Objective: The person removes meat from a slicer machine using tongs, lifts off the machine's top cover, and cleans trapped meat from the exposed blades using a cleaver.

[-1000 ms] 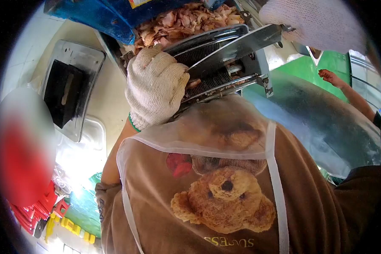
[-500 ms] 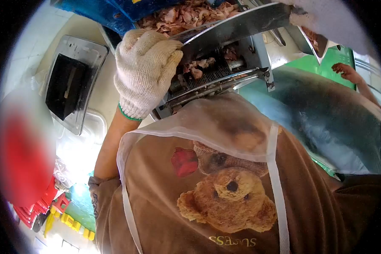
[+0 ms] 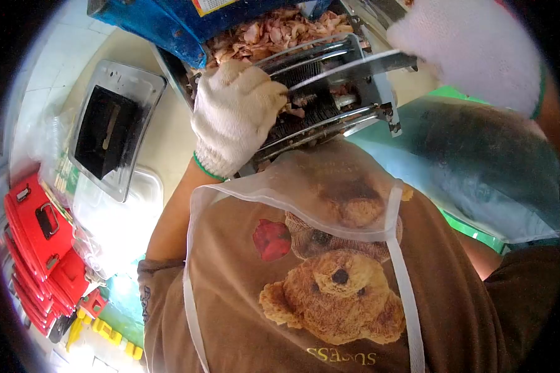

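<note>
My left hand (image 3: 239, 115), in a white knitted glove with a green cuff, curls its fingers over the near-left side of a machine's comb-like rollers (image 3: 320, 102). What lies inside those fingers is hidden. My right hand (image 3: 473, 53), gloved too and slightly blurred, grips a broad metal knife (image 3: 361, 69) at its right end. The blade slants across the rollers, with its far end close to my left fingertips. Small meat scraps (image 3: 297, 112) cling to the rollers. Behind them, sliced meat (image 3: 274, 31) is heaped under the machine's blue housing (image 3: 149, 25).
On the left counter lies a clear cover with a black opening (image 3: 109, 130), beside a clear plastic container (image 3: 140, 193). Red boxes (image 3: 43, 230) are stacked lower left. A large plastic bag (image 3: 473, 161) hangs over a green crate (image 3: 460, 93) on the right.
The knife has turned more edge-on and come down toward the rollers. My right hand has moved further into view, and my left has shifted slightly right and down. Another person's bare hand no longer shows.
</note>
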The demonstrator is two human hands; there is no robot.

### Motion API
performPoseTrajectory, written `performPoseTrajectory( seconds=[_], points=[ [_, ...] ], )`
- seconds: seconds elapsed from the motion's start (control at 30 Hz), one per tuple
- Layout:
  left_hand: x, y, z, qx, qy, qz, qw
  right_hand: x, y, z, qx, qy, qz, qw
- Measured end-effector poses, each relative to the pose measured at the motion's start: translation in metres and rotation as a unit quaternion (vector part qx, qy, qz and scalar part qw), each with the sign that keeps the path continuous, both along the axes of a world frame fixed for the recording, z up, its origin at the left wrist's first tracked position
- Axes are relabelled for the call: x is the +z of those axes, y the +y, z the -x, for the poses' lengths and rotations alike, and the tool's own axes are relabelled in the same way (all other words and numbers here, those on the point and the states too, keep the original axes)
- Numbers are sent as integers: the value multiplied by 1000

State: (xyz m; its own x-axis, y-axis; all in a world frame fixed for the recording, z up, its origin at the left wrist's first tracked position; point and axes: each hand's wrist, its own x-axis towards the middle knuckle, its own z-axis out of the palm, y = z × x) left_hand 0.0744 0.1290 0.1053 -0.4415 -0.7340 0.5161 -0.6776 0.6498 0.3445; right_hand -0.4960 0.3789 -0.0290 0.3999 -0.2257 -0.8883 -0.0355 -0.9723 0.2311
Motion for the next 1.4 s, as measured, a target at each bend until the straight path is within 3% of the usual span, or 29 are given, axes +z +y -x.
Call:
performPoseTrajectory(
  seconds=[0.2, 0.37, 0.47, 0.53, 0.67, 0.87, 1.1, 1.3, 1.4],
  points=[
    [0, 29, -3, -48, 64, 18, 997, 23, -31, -13, -202, -132, -18, 970],
    [18, 28, -10, -22, 62, 2, 998, 38, -43, -16, -278, -183, -30, 942],
    [15, 12, -12, 53, 45, 17, 997, 31, -28, -9, -320, -177, -43, 930],
    [9, 6, -14, 45, 39, 7, 998, 28, -21, -3, -334, -132, -52, 932],
    [0, 4, -14, 35, 28, 2, 999, 21, -15, 1, -381, -158, -44, 910],
    [-6, 9, -13, 30, 27, -31, 999, 58, -71, -56, -327, -213, -5, 921],
    [-5, 17, -7, -3, 23, -53, 998, 157, -176, -170, -253, -288, 63, 921],
    [4, 38, 4, 5, 64, 78, 995, 230, -228, -252, -234, -310, 109, 915],
    [7, 33, 3, 5, 46, 55, 997, 234, -234, -261, -247, -312, 111, 911]
  ],
)
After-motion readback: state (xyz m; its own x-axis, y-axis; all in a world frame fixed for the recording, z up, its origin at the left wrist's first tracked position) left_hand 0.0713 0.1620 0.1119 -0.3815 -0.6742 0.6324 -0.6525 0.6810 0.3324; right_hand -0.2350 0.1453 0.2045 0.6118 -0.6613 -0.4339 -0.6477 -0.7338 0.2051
